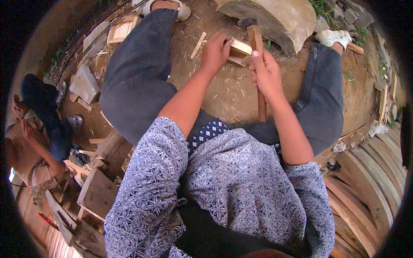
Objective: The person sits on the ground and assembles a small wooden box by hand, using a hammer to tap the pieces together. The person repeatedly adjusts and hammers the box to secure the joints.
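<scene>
My left hand (pixel 215 52) reaches forward with its fingers curled at the left end of a small pale wooden box (pixel 241 47). The box is open-sided and sits low over the dirt between my feet. Just right of it, my right hand (pixel 267 73) is wrapped round the brown wooden handle (pixel 262 107) of a hammer, the thumb pressed along the wood. The handle's lower end points back toward me. At its upper end a dark, blurred head shows against a large stone (pixel 279 19). Whether a nail is between my left fingers cannot be seen.
A thin wood strip (pixel 198 45) and shavings lie on the dirt. Another wooden box (pixel 123 29) stands at the far left, near grey rocks (pixel 85 84). Long planks (pixel 365 185) are stacked at right. Another person's arm (pixel 41 146) is at the left, beside scrap boards (pixel 98 194).
</scene>
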A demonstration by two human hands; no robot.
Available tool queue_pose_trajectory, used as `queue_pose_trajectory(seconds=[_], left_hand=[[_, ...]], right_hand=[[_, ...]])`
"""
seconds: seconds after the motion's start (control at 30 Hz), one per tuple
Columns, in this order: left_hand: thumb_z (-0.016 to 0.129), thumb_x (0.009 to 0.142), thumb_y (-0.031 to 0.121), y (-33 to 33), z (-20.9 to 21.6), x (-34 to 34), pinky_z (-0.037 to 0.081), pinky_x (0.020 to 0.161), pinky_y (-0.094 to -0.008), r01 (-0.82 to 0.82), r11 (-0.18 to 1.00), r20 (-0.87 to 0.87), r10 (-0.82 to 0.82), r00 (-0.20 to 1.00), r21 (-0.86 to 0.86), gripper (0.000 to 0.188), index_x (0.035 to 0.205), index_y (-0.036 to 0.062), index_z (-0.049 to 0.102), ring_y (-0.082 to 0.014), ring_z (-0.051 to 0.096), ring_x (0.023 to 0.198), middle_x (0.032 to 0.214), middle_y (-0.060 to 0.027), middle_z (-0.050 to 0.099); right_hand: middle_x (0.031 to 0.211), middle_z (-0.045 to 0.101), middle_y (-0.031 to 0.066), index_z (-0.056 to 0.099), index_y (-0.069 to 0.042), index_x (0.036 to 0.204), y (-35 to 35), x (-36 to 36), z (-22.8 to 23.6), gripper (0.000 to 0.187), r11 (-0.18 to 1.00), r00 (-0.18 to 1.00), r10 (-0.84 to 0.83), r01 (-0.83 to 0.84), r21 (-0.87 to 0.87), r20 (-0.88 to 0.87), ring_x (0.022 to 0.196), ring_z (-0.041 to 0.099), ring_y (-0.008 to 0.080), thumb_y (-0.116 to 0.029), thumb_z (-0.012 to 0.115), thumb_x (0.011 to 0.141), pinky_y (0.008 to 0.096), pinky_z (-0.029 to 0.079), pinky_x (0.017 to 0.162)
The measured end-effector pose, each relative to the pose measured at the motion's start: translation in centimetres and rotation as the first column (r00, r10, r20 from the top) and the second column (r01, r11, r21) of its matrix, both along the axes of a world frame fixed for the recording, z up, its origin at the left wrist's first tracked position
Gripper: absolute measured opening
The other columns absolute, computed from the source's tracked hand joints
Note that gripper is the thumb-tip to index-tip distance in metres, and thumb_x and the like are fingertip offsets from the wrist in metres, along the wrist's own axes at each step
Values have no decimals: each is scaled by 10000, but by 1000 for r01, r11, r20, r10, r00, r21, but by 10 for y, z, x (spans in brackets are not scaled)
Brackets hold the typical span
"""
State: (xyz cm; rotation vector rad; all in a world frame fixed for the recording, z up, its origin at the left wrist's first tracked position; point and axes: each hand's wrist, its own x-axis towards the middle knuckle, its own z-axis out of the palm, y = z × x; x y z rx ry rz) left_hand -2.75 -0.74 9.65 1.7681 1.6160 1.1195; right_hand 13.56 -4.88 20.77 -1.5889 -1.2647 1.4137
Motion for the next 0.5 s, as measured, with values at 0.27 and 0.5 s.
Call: queue_pose_trajectory(seconds=[0.27, 0.5], left_hand=[[673, 881, 143, 2, -6, 1, 483, 716, -471, -1, 998, 18, 0, 1000, 55, 154, 900, 7, 603, -416, 599, 843, 902, -196, 600], [663, 889, 150, 2, 0, 5, 487, 723, -476, -22, 1000, 23, 22, 999, -17, 157, 888, 6, 602, -423, 599, 847, 897, -199, 605]], right_hand=[[676, 455, -39, 535, -78, 996, -6, -4, -3, 289, 994, 983, 105, -107, 10, 153, 520, 430, 48, -363, 504, 1036, 233, 361, 440], [675, 463, -47, 545, -89, 1029, -5, 7, -30, 259, 988, 956, 126, -145, 54, 266, 515, 429, 41, -346, 509, 1037, 223, 357, 440]])
